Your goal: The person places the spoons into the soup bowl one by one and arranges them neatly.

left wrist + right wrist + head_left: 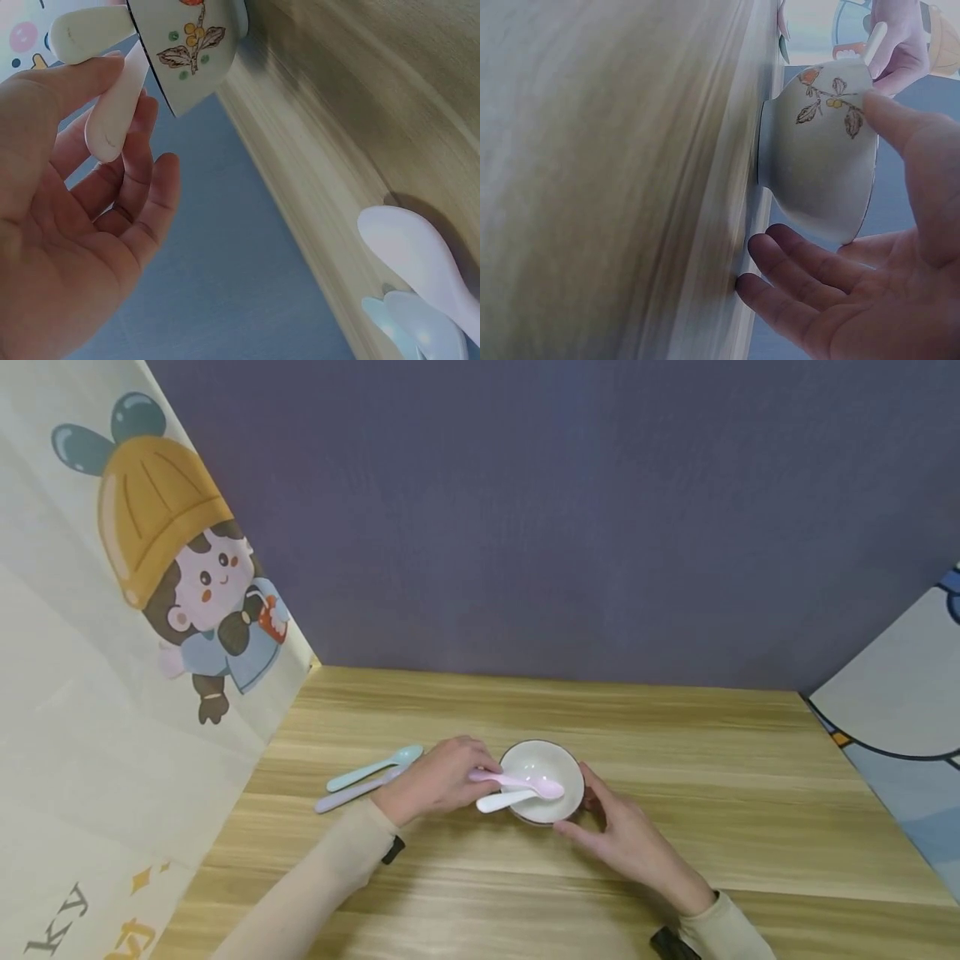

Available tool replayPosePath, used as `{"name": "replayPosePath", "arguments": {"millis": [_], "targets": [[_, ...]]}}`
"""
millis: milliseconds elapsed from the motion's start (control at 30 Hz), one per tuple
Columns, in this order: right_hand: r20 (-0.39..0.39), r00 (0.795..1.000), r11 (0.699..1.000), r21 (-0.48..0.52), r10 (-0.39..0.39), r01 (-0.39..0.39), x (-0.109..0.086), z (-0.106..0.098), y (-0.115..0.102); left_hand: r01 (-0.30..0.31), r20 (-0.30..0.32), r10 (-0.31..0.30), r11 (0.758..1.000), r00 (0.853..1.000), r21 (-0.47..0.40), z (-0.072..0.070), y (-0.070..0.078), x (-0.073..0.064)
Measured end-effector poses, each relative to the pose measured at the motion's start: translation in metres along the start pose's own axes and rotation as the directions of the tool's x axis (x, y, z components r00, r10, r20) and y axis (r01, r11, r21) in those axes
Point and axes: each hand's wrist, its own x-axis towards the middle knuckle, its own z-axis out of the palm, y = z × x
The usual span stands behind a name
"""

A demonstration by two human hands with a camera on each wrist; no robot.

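A white bowl with a dark rim and a painted leafy sprig stands on the table. My left hand, at its left, pinches the handle of a pink spoon, whose head is inside the bowl. Beside it, a white spoon leans over the rim, apart from my thumb in the left wrist view. My right hand holds the bowl's right side between thumb and index finger; the other fingers spread loosely beside it.
A mint spoon and a lavender spoon lie left of my left hand, the lavender one partly hidden. Three spoon ends show there in the left wrist view. A dark blue-grey panel borders the wooden table's back edge.
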Motion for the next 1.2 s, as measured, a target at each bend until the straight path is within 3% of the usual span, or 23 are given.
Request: {"name": "replayPosePath", "arguments": {"millis": [567,1200], "targets": [[-0.004,1.000,1.000,-0.008,-0.002,0.002,-0.001,0.000,0.000,0.021,0.045,-0.020,0.999,0.999,-0.036,0.005,0.003,0.002],[-0.026,1.000,1.000,0.012,0.010,-0.009,-0.015,0.005,-0.008,0.009,0.066,-0.001,0.992,0.998,-0.122,0.006,0.009,-0.010]]}}
